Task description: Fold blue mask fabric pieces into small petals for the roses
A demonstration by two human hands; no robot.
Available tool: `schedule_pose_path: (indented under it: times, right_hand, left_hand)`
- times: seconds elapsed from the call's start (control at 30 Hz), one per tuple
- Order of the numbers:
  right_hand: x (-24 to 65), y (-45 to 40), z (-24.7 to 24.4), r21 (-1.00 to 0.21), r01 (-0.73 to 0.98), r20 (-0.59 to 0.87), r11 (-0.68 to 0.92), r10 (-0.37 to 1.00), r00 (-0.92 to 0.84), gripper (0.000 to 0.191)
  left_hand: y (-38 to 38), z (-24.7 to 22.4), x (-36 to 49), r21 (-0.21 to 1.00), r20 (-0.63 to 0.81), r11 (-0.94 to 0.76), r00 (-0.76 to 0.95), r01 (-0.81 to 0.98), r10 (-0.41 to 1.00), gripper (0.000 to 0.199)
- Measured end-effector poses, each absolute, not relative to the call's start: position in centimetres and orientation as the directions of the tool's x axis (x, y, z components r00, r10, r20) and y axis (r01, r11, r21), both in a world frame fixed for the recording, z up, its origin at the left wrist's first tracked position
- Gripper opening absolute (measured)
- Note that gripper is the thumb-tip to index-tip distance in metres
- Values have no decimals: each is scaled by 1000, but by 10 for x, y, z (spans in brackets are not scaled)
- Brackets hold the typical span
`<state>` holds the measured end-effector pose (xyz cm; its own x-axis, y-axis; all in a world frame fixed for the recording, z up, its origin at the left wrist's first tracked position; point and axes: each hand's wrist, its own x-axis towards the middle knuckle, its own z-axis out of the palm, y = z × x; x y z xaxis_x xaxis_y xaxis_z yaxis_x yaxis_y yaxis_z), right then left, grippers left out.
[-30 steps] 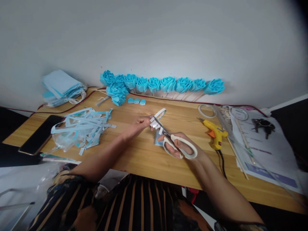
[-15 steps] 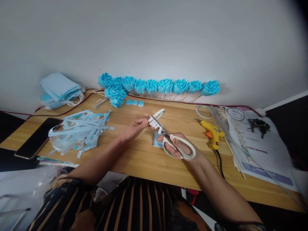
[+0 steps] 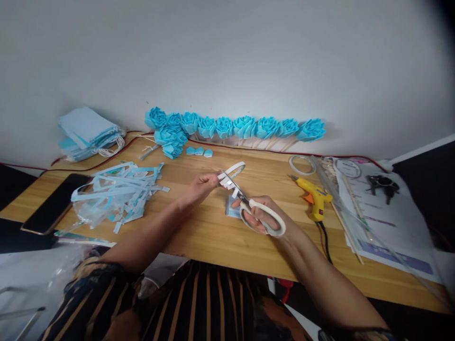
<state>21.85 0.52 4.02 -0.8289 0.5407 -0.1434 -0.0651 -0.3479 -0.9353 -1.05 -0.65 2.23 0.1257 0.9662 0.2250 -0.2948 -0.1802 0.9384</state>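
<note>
My left hand (image 3: 202, 187) pinches one end of a white strip (image 3: 235, 167), whose free end curls back above the table. Narrow cut tabs hang along one side of that strip. My right hand (image 3: 261, 213) has its fingers in the white handles of a pair of scissors (image 3: 270, 216). The scissor blades lie at the strip, close to my left fingertips, and look nearly closed. Under my right fingers a small light-blue stack (image 3: 232, 207) rests on the table, partly hidden.
Blue fabric flowers (image 3: 244, 127) line the wall, with several small blue pieces (image 3: 199, 151) before them. Left are folded masks (image 3: 87, 130), offcuts (image 3: 121, 189) and a phone (image 3: 55, 203). Right are a yellow glue gun (image 3: 313, 196), a tape roll (image 3: 302, 164), keys (image 3: 383, 184) and papers (image 3: 387, 232).
The scissor handles have drawn closer together, and the blades have closed on the strip. My left hand stays almost in place.
</note>
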Motion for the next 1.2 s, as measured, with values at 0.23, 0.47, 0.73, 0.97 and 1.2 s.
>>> schedule_pose_path:
  times: [0.23,0.47,0.73,0.97,1.2]
  right_hand:
    - [214,9,40,-936,196,-334,-294,560,-758,44]
    - [210,3,46,-907,371,-149,198,674,-724,35]
    - [210,-7,48,-898,288,-51,334,572,-819,48]
    - [243,7,85,-989,-133,11,-70,851,-525,49]
    - [291,-19,92,-938,-260,-125,-229,923,-364,40]
  left_hand:
    - [-3,28,-17,897,51,56,229,-439,972,72]
    - [-7,37,-27,947,91,-48,120,-318,989,30]
    - [4,32,-34,925,124,-129,-38,-357,992,33]
    - [5,33,-25,966,138,-153,-83,-209,987,40]
    - [27,61,9,825,283,-362,236,434,930,36]
